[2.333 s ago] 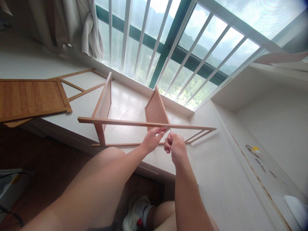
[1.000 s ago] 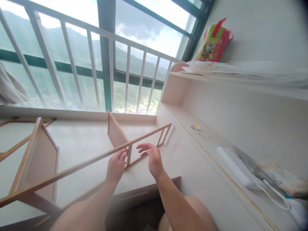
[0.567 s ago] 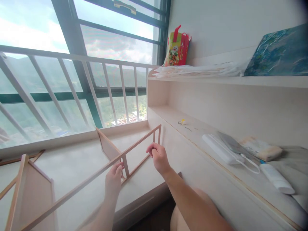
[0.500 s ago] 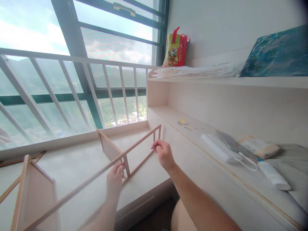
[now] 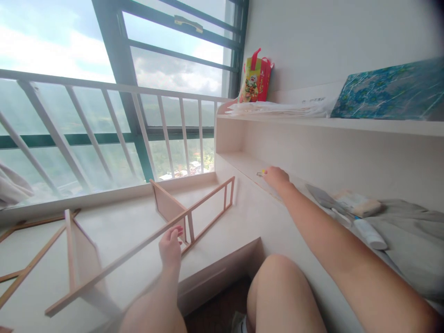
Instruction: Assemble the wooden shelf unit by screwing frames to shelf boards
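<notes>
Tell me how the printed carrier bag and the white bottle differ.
The carrier bag is red and yellow-green with a cartoon print; the bottle looks mostly plain white.
The bag stands upright on the upper shelf; the bottle lies on its side lower down, by the grey cloth.
The bag has red handles on top; the bottle shows none.
Both are to the right of the wooden frame.

Whatever the right hand [image 5: 278, 179] touches is too small to tell.
</notes>
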Available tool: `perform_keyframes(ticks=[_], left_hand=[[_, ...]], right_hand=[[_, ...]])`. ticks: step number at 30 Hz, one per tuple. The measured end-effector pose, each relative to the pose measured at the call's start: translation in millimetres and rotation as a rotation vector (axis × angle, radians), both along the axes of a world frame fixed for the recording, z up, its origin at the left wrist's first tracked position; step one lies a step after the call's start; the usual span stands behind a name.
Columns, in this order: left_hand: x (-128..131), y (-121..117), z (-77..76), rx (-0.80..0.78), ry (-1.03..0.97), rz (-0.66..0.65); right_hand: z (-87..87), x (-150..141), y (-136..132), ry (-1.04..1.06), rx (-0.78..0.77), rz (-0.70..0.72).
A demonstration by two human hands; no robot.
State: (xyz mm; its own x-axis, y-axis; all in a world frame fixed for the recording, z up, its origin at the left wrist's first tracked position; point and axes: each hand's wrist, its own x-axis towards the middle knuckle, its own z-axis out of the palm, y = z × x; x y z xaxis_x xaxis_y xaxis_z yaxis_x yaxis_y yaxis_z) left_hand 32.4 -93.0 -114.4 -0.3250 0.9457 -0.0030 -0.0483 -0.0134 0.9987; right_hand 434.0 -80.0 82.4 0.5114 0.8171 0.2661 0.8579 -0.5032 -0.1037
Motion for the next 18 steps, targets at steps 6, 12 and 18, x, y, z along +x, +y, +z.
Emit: perform_keyframes(ticks=[6, 12, 18], left_hand=[[-1.7, -0.3, -0.7, -0.003, -0.097, 0.068], [0.2, 3.7, -0.1, -0.02, -0.118, 0.064], [0.6, 4.8, 1.2, -0.024, -0.109, 0.048]], right_hand=[[-19.3, 17.7, 7.5, 0.012, -0.055, -0.049], [-31.8, 30.7, 13.4, -0.005, -0.03, -0.044], [-37.2, 31.3, 14.7, -0.047, 0.021, -0.023]])
